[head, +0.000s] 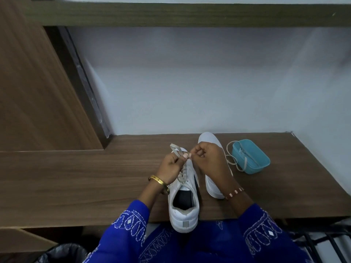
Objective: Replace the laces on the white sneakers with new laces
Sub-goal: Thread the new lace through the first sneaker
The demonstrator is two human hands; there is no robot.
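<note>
Wooden counter [95,177]: white sneaker [183,209], heel overhanging front edge, lace [175,149] pinched above its toe by left hand [171,166] and right hand [209,160]. Second sneaker [212,185] alongside, right. Blue container [252,158] holding laces, near right edge.

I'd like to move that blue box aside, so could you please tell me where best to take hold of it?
Grip the blue box across its two long walls, coming from above. It sits open side up on the table, its rim free. A loose lace drapes over its near-left end, so lift that off first.
</note>
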